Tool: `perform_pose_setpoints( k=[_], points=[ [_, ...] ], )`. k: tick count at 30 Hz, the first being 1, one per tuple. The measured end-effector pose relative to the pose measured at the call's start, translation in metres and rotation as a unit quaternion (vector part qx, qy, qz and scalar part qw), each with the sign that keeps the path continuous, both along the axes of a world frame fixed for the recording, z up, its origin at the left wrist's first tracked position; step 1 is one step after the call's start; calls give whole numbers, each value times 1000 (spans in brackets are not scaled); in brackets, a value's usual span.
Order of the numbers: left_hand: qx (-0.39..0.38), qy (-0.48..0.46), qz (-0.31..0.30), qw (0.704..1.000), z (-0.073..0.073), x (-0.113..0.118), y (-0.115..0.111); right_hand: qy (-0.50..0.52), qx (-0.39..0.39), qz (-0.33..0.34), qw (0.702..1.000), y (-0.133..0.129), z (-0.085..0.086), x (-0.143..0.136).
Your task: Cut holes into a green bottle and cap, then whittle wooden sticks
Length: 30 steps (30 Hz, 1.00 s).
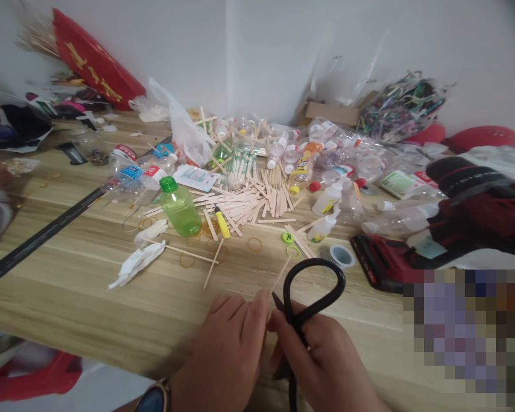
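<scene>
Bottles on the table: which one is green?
The green bottle with the green cap, lying tilted left of the pile of wooden sticks. The other bottles around it are clear or white.

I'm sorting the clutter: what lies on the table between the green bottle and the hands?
In the head view, between the green bottle and the hands, lie rubber bands and thin wooden sticks on bare wood.

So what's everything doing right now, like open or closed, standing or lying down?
Black scissors: held in the right hand, big handle loop up.
Thin wooden stick: pinched by the left hand, at the scissors.
Green bottle: lying tilted, cap on.
Craft sticks: scattered in a heap.
White tissue: crumpled.
Tape roll: lying flat.
</scene>
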<state>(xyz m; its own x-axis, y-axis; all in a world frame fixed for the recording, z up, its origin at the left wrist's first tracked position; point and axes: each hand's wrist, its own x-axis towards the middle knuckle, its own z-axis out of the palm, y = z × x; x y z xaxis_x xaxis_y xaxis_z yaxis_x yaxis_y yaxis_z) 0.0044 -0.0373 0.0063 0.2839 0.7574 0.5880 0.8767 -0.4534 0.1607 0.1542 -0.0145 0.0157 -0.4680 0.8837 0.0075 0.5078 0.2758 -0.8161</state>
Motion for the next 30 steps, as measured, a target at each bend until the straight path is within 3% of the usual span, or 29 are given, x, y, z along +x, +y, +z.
perform_pose_setpoints(
  k=[3, 7, 10, 13, 16, 22, 30],
  points=[
    [-22, -26, -9, 999, -2, 0, 0, -68, 150, 6, 986, 1, -10, 2],
    [-73, -78, -21, 994, -3, -4, -2, -184, 373, -15, 909, 2, -16, 4],
    [-166, -150, -19, 974, 0, -9, -2, -226, 457, -10, 860, 6, -11, 7],
    [-285, -224, -9, 932, 5, -13, -1, -245, 499, 18, 831, 12, -4, 13],
    [-362, -266, 2, 893, 8, -14, 1, -237, 509, 33, 827, 15, -1, 19],
    [-404, -331, 33, 852, 8, -14, 5, -210, 492, 43, 844, 12, -1, 22],
    [-413, -372, -14, 831, 13, -11, 1, -206, 498, 33, 841, 13, -2, 15]
  ],
)
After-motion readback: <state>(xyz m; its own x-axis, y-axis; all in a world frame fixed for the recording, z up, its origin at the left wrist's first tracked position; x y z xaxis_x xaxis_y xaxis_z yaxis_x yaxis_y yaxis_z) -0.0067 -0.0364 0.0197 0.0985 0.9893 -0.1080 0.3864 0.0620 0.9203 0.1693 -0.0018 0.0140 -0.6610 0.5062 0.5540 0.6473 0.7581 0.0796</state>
